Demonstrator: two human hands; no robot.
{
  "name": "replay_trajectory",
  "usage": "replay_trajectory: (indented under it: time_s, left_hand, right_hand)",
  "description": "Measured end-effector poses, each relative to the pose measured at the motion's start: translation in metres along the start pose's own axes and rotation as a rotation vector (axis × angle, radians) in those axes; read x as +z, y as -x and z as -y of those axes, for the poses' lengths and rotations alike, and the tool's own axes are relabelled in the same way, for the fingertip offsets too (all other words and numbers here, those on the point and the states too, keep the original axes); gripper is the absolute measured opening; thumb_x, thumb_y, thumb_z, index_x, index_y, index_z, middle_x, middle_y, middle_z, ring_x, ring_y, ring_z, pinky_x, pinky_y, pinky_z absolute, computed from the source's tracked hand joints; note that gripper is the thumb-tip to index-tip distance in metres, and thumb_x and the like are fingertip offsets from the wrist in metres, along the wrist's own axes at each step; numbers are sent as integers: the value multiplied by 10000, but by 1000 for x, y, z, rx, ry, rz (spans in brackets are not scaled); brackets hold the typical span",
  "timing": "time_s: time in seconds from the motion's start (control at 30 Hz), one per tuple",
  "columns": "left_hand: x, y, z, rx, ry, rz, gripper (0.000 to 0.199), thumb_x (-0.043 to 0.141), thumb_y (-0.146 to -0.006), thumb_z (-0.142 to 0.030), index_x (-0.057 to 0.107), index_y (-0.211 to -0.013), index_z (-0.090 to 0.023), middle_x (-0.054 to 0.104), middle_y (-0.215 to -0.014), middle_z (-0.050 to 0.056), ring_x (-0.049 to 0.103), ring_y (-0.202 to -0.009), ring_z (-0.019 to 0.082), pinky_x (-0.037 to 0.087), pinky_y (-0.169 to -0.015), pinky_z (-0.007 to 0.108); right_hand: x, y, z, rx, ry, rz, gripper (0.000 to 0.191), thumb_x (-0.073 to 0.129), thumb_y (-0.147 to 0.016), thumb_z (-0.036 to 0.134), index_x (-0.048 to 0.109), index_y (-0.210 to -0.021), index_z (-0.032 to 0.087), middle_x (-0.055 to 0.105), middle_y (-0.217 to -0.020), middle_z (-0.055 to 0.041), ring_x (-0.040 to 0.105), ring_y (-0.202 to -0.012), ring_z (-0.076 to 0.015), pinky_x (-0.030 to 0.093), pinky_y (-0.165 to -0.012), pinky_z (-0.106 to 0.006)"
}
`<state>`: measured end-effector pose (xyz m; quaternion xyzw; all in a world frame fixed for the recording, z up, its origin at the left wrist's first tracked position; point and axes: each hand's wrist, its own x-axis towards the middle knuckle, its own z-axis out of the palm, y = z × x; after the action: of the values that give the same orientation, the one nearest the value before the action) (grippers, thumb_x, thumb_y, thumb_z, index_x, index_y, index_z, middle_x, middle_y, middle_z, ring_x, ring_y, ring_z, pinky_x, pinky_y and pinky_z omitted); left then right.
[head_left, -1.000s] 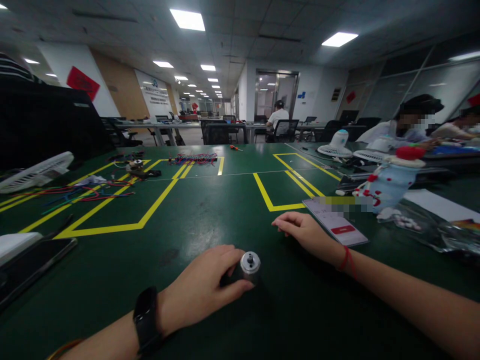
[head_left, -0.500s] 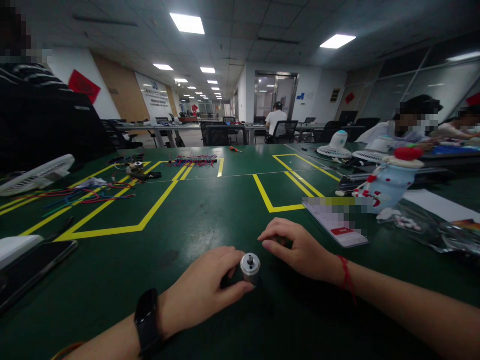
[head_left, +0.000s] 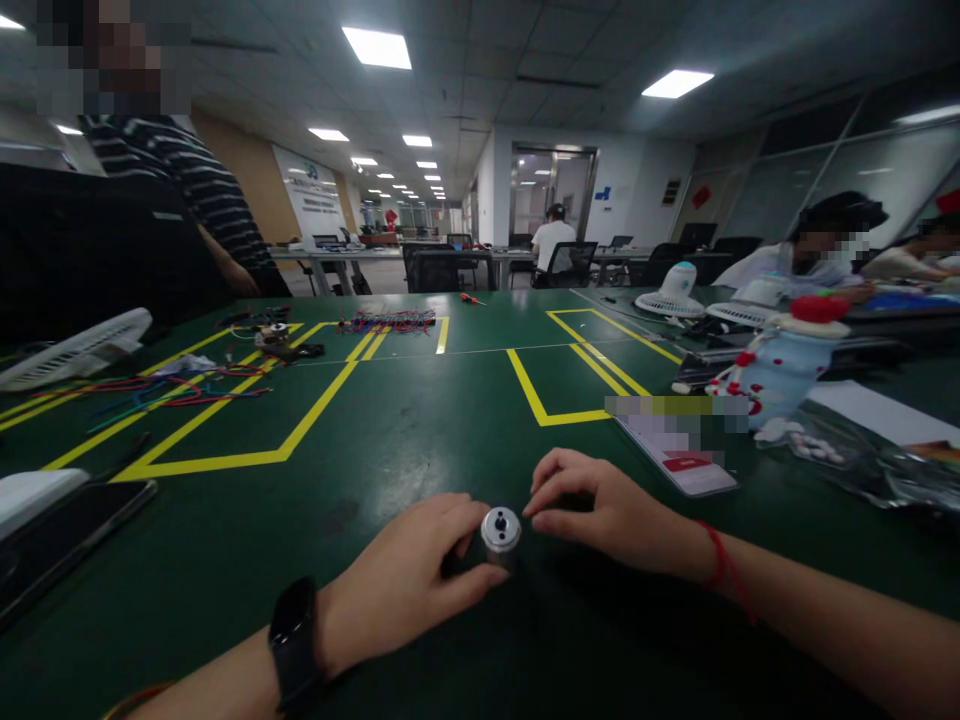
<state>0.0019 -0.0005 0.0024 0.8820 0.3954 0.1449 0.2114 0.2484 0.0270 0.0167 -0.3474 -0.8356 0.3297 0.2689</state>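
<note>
A small silver metal cylinder (head_left: 501, 535) stands upright near the front middle of the green table (head_left: 420, 420), its round top with a dark centre and small holes facing up. My left hand (head_left: 420, 560), with a black band on the wrist, grips it from the left between thumb and fingers. Just right of the cylinder is my right hand (head_left: 592, 505), a red string round its wrist. Its fingers are curled, with the fingertips near the cylinder and a gap between. Whether those fingertips hold something small cannot be made out.
A phone (head_left: 682, 455) lies to the right, with a blue bottle (head_left: 795, 365) behind it. Wires (head_left: 187, 385), a dark phone (head_left: 75, 540) and a white fan (head_left: 82, 350) are at the left. A person in stripes (head_left: 180, 180) stands at the far left.
My right hand has shifted slightly right and down, its fingertips now beside the cylinder's top. My left hand has stayed put. The striped person has moved right, further into view.
</note>
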Motion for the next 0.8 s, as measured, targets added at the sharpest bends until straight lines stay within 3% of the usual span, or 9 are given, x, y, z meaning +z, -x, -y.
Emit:
replay_trajectory:
  time_s: [0.13,0.4,0.47,0.63,0.8]
  left_hand:
    - [0,0,1,7,1,0,201,598,-923,-369,524,-869,-191,526,-815,-15,476,-728,167,320,-631,276]
    - [-1,1,-1,3,5,-4,196,587,-928,-366,529,-863,-190,539,-820,-7,484,-734,170,324,-630,270]
    - [-2,0,-2,6,13,-6,192,585,-928,-367,531,-868,-192,541,-822,-6,484,-731,170,330,-633,270]
    - [-4,1,-3,19,46,-4,138,597,-922,-333,547,-912,-205,545,-842,-8,496,-754,171,348,-659,275]
    - [-5,2,-4,3,42,3,139,590,-927,-338,550,-932,-206,551,-859,-1,493,-760,177,351,-662,278]
  right_hand:
    - [0,6,-7,-37,179,180,152,717,-832,305,758,-967,248,609,-1053,-41,551,-998,-193,430,-895,-360]
    - [-8,4,-5,-53,141,221,255,725,-816,333,732,-1052,236,619,-1077,-48,571,-1002,-194,445,-896,-347]
    - [-16,2,-9,-4,76,162,249,689,-843,348,725,-1051,217,635,-1057,-49,600,-954,-182,474,-840,-320]
    - [-35,-6,-37,223,101,-176,253,580,-907,370,722,-946,165,694,-927,-57,640,-837,-184,490,-743,-326]
    - [-37,-7,-55,254,152,-198,292,547,-917,384,715,-965,151,696,-915,-67,627,-809,-186,485,-720,-337]
